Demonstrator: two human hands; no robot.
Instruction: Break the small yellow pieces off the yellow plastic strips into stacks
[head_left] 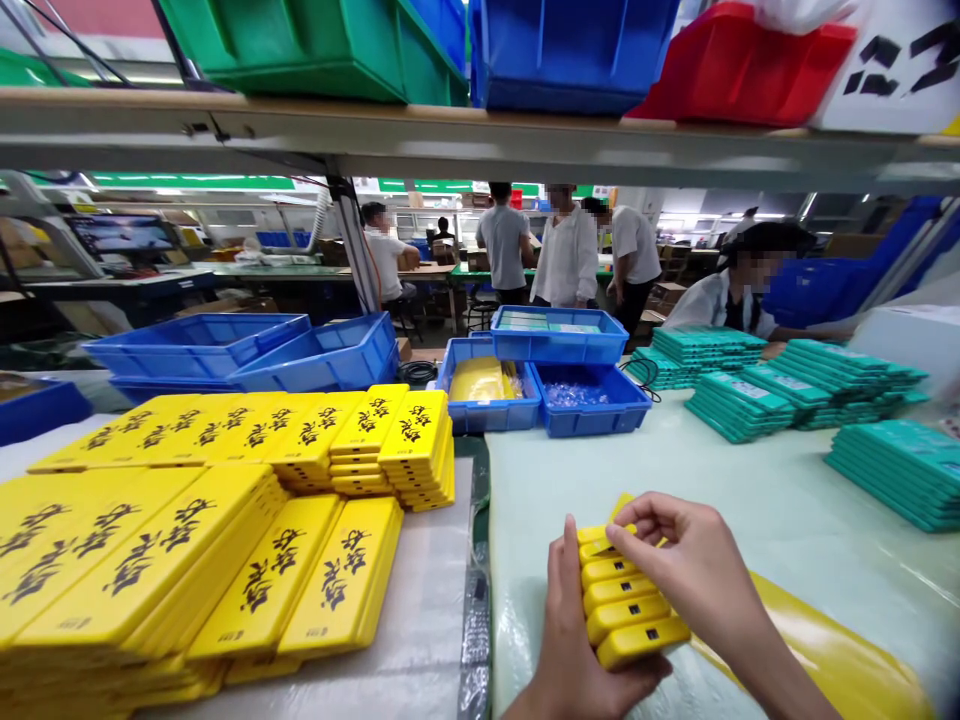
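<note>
My left hand (562,630) is closed round a stack of flat yellow cases (631,608), held tilted above the right-hand table surface. The cases' near ends face me, most with a small dark slot. My right hand (694,560) reaches over the far end of the stack, thumb and fingers pinched together at the top case. Whatever lies between those fingertips is too small to make out. A glossy yellow sheet (840,645) lies on the table under my right forearm. To the left stand many piled yellow cases (341,580) with black brush-style writing on top.
Blue bins (596,415) stand at the table's back, one holding clear small pieces. Stacks of teal cases (896,475) sit at the right, near a seated co-worker (739,280). Overhead, a shelf (450,135) carries green, blue and red bins. Other people stand farther back.
</note>
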